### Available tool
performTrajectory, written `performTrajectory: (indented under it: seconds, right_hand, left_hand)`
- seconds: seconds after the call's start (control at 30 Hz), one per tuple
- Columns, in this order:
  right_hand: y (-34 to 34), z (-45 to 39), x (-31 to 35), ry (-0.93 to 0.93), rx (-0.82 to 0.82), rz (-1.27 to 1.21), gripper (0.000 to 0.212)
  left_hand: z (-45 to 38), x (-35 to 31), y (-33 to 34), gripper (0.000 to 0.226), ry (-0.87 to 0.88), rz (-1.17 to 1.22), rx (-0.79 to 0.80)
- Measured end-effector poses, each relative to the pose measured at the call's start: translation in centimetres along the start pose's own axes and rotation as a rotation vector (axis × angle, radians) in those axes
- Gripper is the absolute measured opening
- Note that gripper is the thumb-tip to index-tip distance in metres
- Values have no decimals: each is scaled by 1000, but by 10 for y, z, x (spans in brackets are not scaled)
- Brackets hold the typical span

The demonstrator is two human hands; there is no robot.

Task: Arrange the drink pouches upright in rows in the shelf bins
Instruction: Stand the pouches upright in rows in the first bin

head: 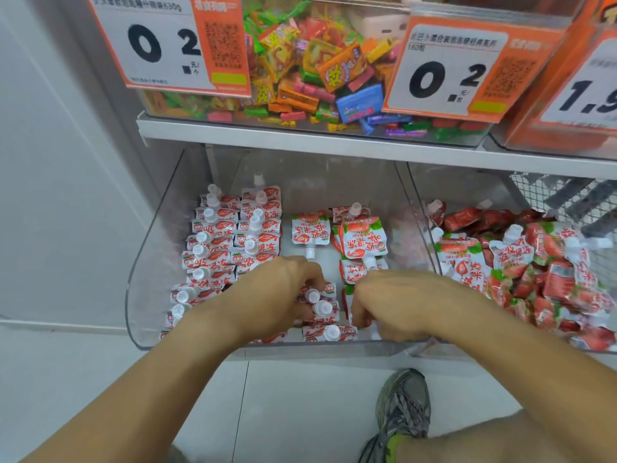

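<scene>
Above the fingers, a clear tub of mixed wrapped candies (320,71) carries two orange price tags (167,45) — below them, a grey sneaker (402,407) on pale floor tiles (300,412).

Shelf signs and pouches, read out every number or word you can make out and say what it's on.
"0.2": left price card.
"0.2": middle price card.
"1.9", cut off: right price card.
Chinese print on the cards, drink pouches and candy: too blurred to read.
</scene>
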State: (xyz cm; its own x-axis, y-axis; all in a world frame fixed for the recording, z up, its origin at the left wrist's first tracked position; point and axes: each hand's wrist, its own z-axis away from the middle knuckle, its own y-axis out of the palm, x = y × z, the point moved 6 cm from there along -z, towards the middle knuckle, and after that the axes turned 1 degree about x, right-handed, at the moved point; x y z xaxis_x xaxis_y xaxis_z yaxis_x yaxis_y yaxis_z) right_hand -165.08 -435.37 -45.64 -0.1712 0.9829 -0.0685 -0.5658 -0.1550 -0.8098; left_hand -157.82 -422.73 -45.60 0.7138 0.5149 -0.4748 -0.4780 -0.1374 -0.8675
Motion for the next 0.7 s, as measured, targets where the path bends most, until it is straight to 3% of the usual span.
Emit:
performTrajectory:
  seconds: [0.1,0.2,0.3,0.4,0.53,0.7]
  right_hand:
    - [2,1,-3,-9,-52,3,54]
    - [-6,3,-6,85,-116,-49,22]
    - [-9,-4,-9,242,-141,-123,46]
    - [-5,-15,-8,303,-102,-135,55]
    - [-1,-20,-3,298,-180,-33,54]
    - [-4,-13,-6,258,-63,-155,80]
  left_hand:
    - [0,1,4,37,5,1,6]
    - [-1,1,4,37,5,6,-1]
    - [-2,-1,2,38,15,15,3]
    - [-2,-1,-1,38,37,15,-2]
    - [0,-1,-2,38,49,21,4]
    - [2,-1,-2,40,58,40,38]
